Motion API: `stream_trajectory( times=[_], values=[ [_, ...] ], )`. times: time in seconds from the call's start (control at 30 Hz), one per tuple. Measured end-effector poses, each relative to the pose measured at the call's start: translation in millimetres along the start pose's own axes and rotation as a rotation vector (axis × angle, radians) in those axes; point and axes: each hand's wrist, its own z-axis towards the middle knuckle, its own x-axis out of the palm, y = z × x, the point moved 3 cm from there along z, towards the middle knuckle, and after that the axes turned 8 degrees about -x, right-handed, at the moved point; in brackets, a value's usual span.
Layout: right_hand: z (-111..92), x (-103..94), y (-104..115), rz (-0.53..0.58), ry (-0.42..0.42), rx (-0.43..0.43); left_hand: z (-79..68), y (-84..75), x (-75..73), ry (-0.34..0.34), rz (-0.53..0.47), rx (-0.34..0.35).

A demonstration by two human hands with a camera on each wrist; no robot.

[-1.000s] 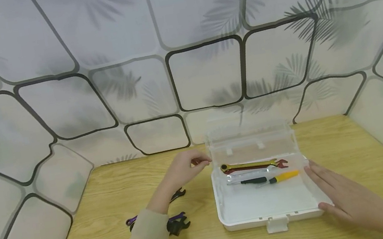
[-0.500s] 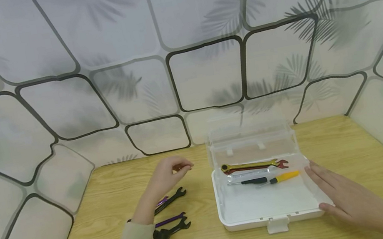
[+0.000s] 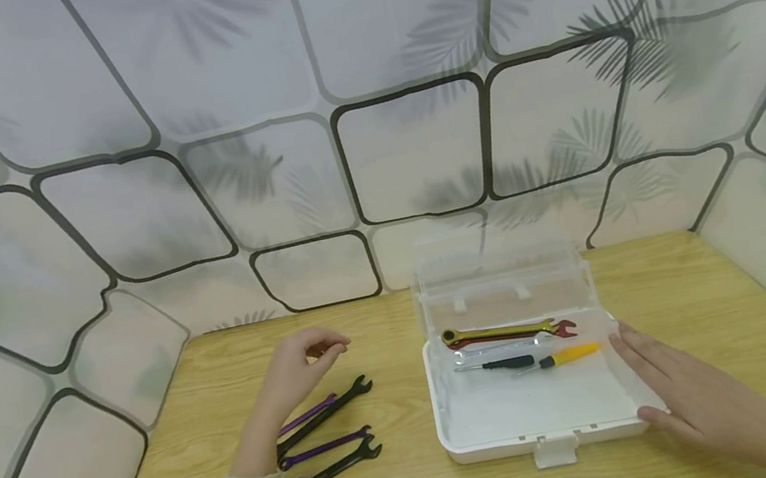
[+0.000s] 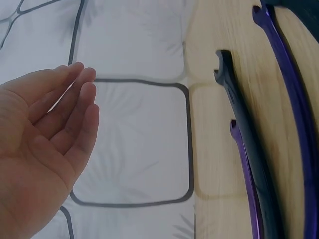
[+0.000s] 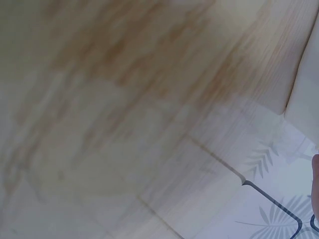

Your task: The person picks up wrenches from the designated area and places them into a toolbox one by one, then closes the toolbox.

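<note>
Wrenches [image 3: 326,416] near left hand [image 3: 297,364]

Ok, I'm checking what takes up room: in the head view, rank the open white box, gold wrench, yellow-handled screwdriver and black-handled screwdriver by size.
1. Open white box
2. Gold wrench
3. Yellow-handled screwdriver and black-handled screwdriver: too alike to rank

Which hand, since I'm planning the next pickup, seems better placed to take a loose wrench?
Probably the left grip: empty and close to the loose wrenches. The right grip is across the toolbox, resting against its right edge.
</note>
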Motion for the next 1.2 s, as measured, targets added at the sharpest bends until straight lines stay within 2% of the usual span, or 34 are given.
stream_trajectory(
  times=[0.33, 0.57, 0.73, 0.93, 1.2],
  values=[
    [-1, 1.1, -1, 0.016, -0.022, -0.009, -20.0, 26.0, -15.2, -0.05, 0.024, -0.082],
    [-1, 1.6, -2, 0.014, -0.035, -0.014, -32.3, 40.3, -21.5, -0.081, 0.061, -0.11],
    [-1, 1.7, -2, 0.018, -0.049, -0.032, -41.5, 49.7, -19.8, -0.079, 0.073, -0.138],
    [-1, 2.2, -3, 0.03, -0.055, -0.03, -51.9, 63.6, -14.1, -0.047, 0.016, -0.212],
    [-1, 2.0, -2, 0.026, -0.048, -0.033, -59.5, 82.1, -8.6, -0.021, 0.001, -0.245]
  ],
)
